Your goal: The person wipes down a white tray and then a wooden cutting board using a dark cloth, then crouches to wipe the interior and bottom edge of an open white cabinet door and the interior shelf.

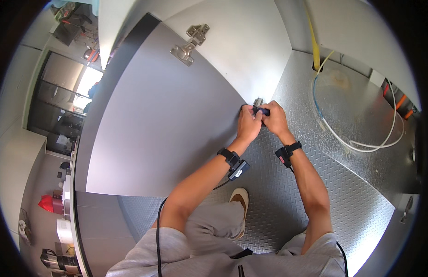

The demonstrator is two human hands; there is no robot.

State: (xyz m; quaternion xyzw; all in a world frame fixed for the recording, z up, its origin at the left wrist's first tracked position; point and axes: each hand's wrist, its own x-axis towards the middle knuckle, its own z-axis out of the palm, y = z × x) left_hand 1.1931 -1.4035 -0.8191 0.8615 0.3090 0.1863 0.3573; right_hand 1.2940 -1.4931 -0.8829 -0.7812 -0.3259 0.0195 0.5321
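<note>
A grey cabinet door (158, 114) stands swung out, with a metal concealed hinge (191, 45) joining its upper edge region to the white side panel (241, 38). Lower on the same edge, a second metal hinge (258, 102) shows just beyond my fingers. My right hand (277, 119) is closed around a small dark tool handle (264, 111), its exact kind partly hidden by my fingers. Against the door's edge, my left hand (248, 123) has its fingers curled close to the tool and the lower hinge. What those fingertips grip is hidden.
Inside the cabinet, a white cable (338, 138) loops over the metal base (356, 114), and a yellow cable (314, 52) enters a hole. Orange-handled tools (401, 102) lie at the far right. Diamond-plate flooring (269, 207) is underfoot. A counter (73, 207) runs along the left.
</note>
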